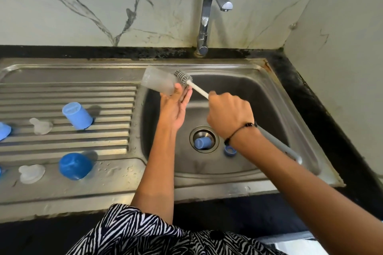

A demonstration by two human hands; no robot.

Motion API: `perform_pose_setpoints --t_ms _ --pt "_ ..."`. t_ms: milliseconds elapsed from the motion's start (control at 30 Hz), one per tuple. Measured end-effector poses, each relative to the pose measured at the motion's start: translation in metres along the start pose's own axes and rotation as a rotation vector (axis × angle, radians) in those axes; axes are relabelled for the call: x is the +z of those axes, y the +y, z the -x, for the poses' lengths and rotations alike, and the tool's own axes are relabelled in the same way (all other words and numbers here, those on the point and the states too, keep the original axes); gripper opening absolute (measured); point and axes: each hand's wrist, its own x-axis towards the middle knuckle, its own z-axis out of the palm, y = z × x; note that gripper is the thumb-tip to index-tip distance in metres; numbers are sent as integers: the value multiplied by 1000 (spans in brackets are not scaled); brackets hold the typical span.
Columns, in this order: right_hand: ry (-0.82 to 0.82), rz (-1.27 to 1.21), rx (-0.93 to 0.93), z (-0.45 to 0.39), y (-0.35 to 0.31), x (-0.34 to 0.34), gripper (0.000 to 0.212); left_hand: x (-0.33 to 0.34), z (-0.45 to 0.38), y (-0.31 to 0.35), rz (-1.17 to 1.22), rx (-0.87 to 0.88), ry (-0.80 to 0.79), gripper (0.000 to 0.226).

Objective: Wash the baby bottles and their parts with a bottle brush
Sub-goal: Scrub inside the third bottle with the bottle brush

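Holding the clear bottle [158, 81] over the left rim of the sink [269, 97], we find our left hand [175, 107] pinching it near its mouth, thumb on the near side and fingers behind. The bottle lies nearly on its side, its base up and to the left toward the drainboard [68, 93], its mouth facing right and slightly down. Our right hand [230, 115] is curled round the white stem of the bottle brush [183, 77], whose long grey handle trails back under the wrist toward the sink's right wall. The brush's bristle head sits at the bottle's mouth, touching or just entering it; we cannot tell which. Stem and bottle run roughly along one line, so we judge the coming stroke to be a push up and left along that axis, the right hand driving while the left steadies. Blue caps [77, 116] and clear teats [40, 126] rest on the drainboard. A small blue part [202, 143] sits in the drain, and a blue ring [229, 150] lies just beside it. The tap [209, 16] shows no running water.
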Motion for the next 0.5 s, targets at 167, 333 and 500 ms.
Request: perform_pose_setpoints --t_ms 167,333,500 --pt "-10 -37 -16 -10 -3 -2 24 8 2 -2 -47 -8 69 10" --pt "-29 -106 25 10 2 6 20 0 -3 0 -38 91 190 11" --pt "-43 -171 82 -1 1 7 18 10 0 -5 -99 141 190 17"
